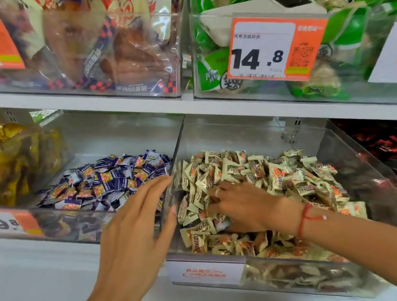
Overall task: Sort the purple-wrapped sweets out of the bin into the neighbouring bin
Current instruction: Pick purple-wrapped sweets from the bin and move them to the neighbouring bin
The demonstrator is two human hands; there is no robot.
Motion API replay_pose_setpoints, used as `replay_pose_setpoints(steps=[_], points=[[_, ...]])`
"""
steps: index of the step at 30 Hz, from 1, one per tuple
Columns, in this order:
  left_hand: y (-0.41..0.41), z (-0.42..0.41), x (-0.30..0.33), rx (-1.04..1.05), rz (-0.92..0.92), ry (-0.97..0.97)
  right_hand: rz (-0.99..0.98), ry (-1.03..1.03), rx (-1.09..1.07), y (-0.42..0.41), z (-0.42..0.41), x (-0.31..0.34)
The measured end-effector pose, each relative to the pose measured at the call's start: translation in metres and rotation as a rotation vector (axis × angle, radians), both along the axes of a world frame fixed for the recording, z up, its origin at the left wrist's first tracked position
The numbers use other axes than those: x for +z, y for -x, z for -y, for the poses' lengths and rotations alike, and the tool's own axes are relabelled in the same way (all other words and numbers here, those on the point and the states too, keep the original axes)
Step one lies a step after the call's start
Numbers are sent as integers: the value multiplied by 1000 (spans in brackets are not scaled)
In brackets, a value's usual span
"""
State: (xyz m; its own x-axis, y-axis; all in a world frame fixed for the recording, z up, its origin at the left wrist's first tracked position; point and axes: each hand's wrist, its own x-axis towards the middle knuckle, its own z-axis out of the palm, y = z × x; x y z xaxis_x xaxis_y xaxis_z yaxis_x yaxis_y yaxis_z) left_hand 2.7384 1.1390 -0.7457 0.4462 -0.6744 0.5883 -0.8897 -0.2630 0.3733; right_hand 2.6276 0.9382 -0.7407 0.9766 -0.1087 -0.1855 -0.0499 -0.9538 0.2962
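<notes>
Head view, right hand (238, 209) buried in cream sweets (261, 174) — grip hidden

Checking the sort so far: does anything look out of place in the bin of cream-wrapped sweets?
Nothing clearly purple shows among the cream-wrapped sweets. The right hand is dug into them and hides the patch beneath it. The purple sweets sit together in the left bin.
</notes>
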Motion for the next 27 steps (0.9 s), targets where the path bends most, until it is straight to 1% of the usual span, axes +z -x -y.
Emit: replay_pose_setpoints(steps=[3,5,6,8,10,13,14,16,18,20,21,23,24,25,26,27], points=[[4,2,6,-30,97,46,-1,106,35,4,3,4],[7,4,10,-54,121,51,-25,73,10,10,5,8],[8,5,11,-59,133,59,-31,3,-22,14,6,11],[11,6,12,-50,152,87,10,-222,-100,26,12,17],[14,10,13,-54,139,105,104,-525,-163,42,15,24],[29,22,21,-136,80,84,346,-1068,-310,63,0,43],[37,27,24,-161,65,81,438,-1204,-345,66,-8,51],[48,36,29,-192,1,129,568,-1355,-345,66,-22,62],[52,40,33,-233,-172,246,635,-1428,-341,60,-31,65],[47,40,30,-294,-374,365,653,-1520,-347,53,-32,65],[43,38,28,-316,-445,400,630,-1548,-353,50,-30,63],[37,31,25,-297,-445,436,565,-1495,-330,43,-25,59],[34,28,24,-261,-428,450,542,-1385,-295,39,-21,56],[31,25,22,-221,-430,467,510,-1211,-260,35,-16,51],[29,23,22,-187,-438,488,430,-995,-232,31,-9,43],[26,21,21,-152,-437,505,292,-780,-210,26,-4,35]])
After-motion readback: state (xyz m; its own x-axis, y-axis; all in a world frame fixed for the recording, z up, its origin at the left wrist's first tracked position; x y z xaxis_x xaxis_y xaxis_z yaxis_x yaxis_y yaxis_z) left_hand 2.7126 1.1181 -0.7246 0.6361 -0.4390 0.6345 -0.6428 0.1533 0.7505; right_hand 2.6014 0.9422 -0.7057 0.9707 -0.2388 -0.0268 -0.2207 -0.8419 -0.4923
